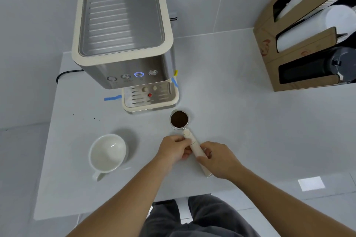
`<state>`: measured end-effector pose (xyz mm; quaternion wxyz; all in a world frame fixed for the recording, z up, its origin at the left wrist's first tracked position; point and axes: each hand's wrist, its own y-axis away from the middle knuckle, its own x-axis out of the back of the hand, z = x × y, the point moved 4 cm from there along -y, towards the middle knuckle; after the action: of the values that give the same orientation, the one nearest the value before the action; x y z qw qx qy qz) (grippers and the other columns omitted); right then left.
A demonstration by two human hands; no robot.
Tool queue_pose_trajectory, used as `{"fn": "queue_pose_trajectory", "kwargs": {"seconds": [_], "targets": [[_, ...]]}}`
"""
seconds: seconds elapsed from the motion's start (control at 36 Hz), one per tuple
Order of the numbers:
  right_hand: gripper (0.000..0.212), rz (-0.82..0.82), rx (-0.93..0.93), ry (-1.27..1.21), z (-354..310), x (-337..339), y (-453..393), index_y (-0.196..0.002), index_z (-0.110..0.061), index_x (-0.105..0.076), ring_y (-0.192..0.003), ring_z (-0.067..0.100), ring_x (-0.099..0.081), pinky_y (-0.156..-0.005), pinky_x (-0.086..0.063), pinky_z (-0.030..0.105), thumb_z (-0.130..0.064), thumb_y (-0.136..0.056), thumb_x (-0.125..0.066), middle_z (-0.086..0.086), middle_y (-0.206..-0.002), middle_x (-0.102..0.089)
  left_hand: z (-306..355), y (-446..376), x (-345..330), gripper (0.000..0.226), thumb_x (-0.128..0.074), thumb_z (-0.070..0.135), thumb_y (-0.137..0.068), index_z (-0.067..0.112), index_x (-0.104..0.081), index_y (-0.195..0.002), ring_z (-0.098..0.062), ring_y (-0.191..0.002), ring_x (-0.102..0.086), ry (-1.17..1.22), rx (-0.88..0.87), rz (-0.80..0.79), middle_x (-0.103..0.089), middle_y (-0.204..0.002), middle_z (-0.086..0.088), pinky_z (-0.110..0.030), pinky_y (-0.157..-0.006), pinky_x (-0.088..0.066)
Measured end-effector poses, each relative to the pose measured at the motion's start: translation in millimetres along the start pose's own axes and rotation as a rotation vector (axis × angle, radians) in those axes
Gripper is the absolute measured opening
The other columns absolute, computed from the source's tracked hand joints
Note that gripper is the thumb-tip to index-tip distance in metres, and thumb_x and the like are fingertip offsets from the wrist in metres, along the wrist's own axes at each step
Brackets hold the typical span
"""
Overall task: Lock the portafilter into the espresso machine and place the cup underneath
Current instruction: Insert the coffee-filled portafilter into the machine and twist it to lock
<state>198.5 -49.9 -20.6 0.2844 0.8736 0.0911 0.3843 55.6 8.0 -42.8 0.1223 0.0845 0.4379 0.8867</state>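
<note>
Looming beyond both hands stood the machine (123, 44). The cup (107, 153) sat empty, left of the left hand (174, 149). The portafilter (185, 134) ran basket-first away toward the machine; both hands gripped its handle, the right hand (217, 158) nearer its butt end.

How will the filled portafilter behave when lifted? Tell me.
The portafilter is probably rigid and basket-heavy: metal head, long slim handle. Its uncovered coffee grounds would likely spill if tilted. Both hands, left hand and right hand, should steady it.
</note>
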Motion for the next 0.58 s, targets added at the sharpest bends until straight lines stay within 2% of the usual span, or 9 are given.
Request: {"fn": "queue_pose_trajectory", "kwargs": {"seconds": [0.14,0.25,0.42,0.58], "targets": [[0.025,-0.003,0.009,-0.005,0.6,-0.6,0.0,-0.099,-0.013,-0.064,-0.084,0.024,-0.062,-0.075,-0.052,0.038,-0.035,-0.089,-0.058,0.005,-0.093,-0.068,-0.3,1.6,-1.9,0.008,-0.067,0.009,-0.089,0.005,-0.070,-0.084,-0.023,-0.064,-0.062,0.014,0.006,-0.004,-0.067,-0.078,-0.015,-0.032,-0.068,-0.056],[0.024,0.009,0.015,-0.011,-0.2,-0.6,-0.3,-0.093,-0.011,-0.063,-0.081,0.026,-0.061,-0.072,-0.051,0.039,-0.034,-0.088,-0.058,0.006,-0.088,-0.067,-0.5,2.8,-1.6,0.008,-0.066,0.010,-0.090,0.005,-0.070,-0.085,-0.024,-0.068,-0.062,0.020,0.005,0.000,-0.067,-0.079,-0.015,-0.031,-0.069,-0.057],[0.026,0.008,0.026,-0.008,-1.9,-0.6,0.6,-0.094,-0.009,-0.066,-0.081,0.026,-0.062,-0.072,-0.051,0.039,-0.033,-0.089,-0.058,0.008,-0.089,-0.069,-3.3,4.3,-0.8,0.010,-0.065,0.010,-0.090,0.005,-0.070,-0.083,-0.026,-0.073,-0.066,0.046,-0.010,0.027,-0.070,-0.083,-0.017,-0.036,-0.076,-0.059],[0.030,0.006,0.042,-0.007,-8.5,-0.5,2.3,-0.099,-0.007,-0.068,-0.081,0.026,-0.063,-0.072,-0.053,0.039,-0.034,-0.089,-0.057,0.009,-0.090,-0.069,-5.3,8.1,3.4,0.014,-0.064,0.010,-0.091,-0.002,-0.071,-0.089,-0.027,-0.072,-0.065,0.062,-0.029,0.075,-0.070,-0.083,-0.019,-0.033,-0.068,-0.059]]}}
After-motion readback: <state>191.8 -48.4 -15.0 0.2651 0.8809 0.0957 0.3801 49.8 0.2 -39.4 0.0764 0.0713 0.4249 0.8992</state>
